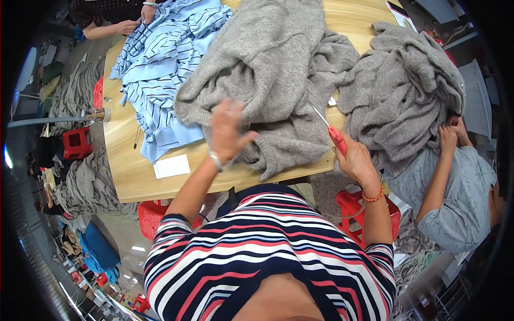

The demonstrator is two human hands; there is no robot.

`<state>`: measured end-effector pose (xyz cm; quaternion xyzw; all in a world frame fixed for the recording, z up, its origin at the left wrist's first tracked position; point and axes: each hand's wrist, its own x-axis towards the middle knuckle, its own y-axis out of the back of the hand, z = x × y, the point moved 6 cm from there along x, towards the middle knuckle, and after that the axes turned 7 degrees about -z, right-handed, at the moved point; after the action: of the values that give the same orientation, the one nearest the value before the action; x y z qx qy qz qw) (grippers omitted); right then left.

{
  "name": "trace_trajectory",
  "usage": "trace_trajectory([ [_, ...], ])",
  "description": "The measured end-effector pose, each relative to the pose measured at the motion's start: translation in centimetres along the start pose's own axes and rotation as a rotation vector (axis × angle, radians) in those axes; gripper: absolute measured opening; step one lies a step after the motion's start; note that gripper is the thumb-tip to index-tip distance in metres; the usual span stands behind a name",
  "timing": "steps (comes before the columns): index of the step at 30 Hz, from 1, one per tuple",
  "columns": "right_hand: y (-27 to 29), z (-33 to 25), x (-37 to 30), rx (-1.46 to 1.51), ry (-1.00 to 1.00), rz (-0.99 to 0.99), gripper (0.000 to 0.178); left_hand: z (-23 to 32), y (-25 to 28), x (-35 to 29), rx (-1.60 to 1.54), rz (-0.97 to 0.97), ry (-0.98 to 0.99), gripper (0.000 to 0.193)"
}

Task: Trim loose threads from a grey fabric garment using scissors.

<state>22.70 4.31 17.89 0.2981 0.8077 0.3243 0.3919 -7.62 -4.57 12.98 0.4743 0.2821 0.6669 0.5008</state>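
Observation:
A large grey knitted sweater (267,80) lies heaped on the wooden table in front of me. Over its near left part is my left hand (227,131), slightly blurred, with thumb and fingers apart and nothing in them; whether it touches the knit I cannot tell. My right hand (356,160) is closed around a red-handled tool (336,138) with a thin metal shaft, at the sweater's right side. The shaft points up and left, its tip against or just above the grey knit. The tool's exact kind is not plain.
Light-blue striped garments (166,69) lie at the left, near another person's hands (136,21). More grey knitwear (401,96) is piled at the right, with a second person's hands (450,134) beside it. White paper (172,166) lies near the table's (120,160) front edge. Red stools (150,216) stand below.

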Motion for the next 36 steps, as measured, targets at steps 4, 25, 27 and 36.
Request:
trace_trajectory([
  [4,0.2,-0.4,0.2,-0.003,0.02,0.029,0.039,0.4,-7.3,3.1,0.201,-0.203,-0.061,0.052],
  [25,0.6,0.4,0.4,0.05,0.048,0.084,0.041,-5.6,-3.4,9.8,0.334,-0.111,-0.099,0.057],
  [27,0.6,-0.3,0.7,0.041,0.049,0.071,0.041,-8.4,-6.0,11.5,0.515,-0.06,-0.088,0.054],
  [36,0.7,2.1,-0.1,0.038,-0.022,0.066,0.042,-12.4,-3.7,18.9,-0.161,-0.074,0.301,0.021],
])
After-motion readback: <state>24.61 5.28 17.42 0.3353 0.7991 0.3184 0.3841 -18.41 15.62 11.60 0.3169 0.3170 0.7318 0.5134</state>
